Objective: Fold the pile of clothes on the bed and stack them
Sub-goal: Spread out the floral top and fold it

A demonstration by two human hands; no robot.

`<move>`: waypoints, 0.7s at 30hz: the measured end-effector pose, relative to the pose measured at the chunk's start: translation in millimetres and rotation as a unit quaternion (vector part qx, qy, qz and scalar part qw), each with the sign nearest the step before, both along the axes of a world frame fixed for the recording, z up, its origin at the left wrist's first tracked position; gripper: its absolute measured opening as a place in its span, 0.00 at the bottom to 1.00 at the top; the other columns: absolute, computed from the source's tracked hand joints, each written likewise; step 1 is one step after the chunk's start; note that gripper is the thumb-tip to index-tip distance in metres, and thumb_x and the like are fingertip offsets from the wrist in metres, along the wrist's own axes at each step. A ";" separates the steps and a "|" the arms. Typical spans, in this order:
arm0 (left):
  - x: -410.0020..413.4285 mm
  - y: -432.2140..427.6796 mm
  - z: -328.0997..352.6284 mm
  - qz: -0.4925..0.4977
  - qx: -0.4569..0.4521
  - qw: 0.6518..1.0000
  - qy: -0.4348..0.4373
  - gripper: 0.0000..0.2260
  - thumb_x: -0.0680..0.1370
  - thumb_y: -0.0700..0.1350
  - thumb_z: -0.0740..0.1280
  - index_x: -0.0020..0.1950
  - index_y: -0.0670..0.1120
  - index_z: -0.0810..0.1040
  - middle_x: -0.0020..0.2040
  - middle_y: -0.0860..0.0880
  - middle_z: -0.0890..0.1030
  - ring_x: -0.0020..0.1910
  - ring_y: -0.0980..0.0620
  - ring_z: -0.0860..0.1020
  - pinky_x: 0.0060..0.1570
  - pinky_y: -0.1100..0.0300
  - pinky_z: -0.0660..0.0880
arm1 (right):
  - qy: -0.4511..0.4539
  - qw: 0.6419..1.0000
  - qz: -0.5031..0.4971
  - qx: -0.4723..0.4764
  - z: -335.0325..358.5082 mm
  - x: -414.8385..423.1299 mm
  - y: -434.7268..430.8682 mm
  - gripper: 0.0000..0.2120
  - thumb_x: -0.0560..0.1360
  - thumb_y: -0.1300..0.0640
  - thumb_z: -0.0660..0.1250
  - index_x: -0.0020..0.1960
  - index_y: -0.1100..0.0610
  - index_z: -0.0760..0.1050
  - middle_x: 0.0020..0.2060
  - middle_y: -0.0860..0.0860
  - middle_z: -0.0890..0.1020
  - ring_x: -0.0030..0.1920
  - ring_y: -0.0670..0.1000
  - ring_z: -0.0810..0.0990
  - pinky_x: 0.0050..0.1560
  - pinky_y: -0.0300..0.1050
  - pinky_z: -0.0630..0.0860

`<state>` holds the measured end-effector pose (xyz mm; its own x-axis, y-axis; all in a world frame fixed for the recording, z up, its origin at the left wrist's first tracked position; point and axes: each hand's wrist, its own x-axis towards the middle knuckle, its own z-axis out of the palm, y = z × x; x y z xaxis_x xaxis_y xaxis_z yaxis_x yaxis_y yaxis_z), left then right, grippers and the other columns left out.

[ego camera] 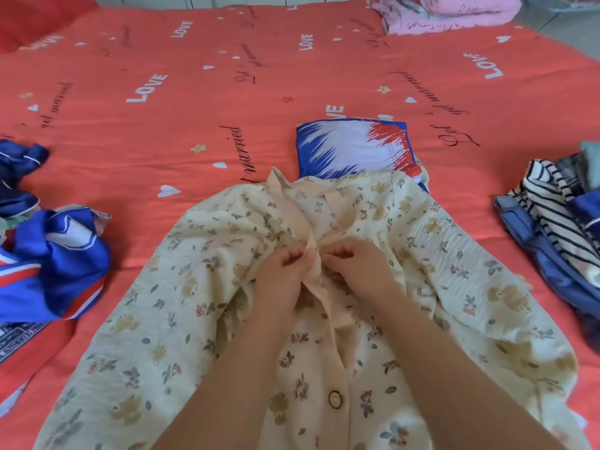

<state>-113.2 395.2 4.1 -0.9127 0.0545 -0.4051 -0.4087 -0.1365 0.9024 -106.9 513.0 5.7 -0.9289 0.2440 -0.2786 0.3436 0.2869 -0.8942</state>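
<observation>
Lying lengthwise, shirt point(168, 319), collar point(285, 186) away, seemingly pinched

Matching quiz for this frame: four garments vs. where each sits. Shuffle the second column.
1. floral shirt
2. folded blue-and-white garment
3. striped top
4. pink bundle

A. far right corner of the bed
B. heaped at the right edge
C. pinched by left hand and right hand
D. flat just beyond the shirt

Pairs: 1-C, 2-D, 3-B, 4-A
</observation>
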 end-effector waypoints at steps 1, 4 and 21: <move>-2.8 2.2 -4.1 0.009 -0.039 0.999 0.010 0.04 0.75 0.41 0.69 0.40 0.45 0.81 0.42 0.43 0.83 0.46 0.41 0.80 0.53 0.44 0.77 | -0.003 0.999 -0.011 -0.035 -2.8 -0.8 1.1 0.05 0.73 0.60 0.68 0.42 0.54 0.82 0.30 0.48 0.81 0.26 0.42 0.74 0.29 0.36 0.71; -8.6 10.0 -11.9 0.022 -0.126 0.991 0.049 0.03 0.74 0.43 0.69 0.43 0.48 0.82 0.44 0.48 0.83 0.46 0.48 0.81 0.53 0.50 0.78 | -0.009 0.994 -0.028 -0.104 -8.7 -5.7 5.7 0.06 0.74 0.61 0.66 0.44 0.56 0.82 0.30 0.51 0.80 0.28 0.45 0.74 0.29 0.37 0.72; -3.5 18.5 -44.7 0.070 -0.141 0.973 0.168 0.06 0.73 0.42 0.70 0.44 0.53 0.83 0.40 0.58 0.83 0.41 0.64 0.80 0.44 0.71 0.75 | 0.015 0.962 -0.067 -0.264 -28.7 -7.3 11.8 0.07 0.71 0.66 0.68 0.36 0.57 0.81 0.28 0.53 0.80 0.28 0.45 0.77 0.31 0.33 0.75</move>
<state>-116.7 413.7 -40.6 -0.9865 -0.1506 -0.0638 -0.0798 0.1031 0.9915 -114.2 524.7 -22.9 -0.9088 0.1934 -0.3697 0.3175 -0.2543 -0.9135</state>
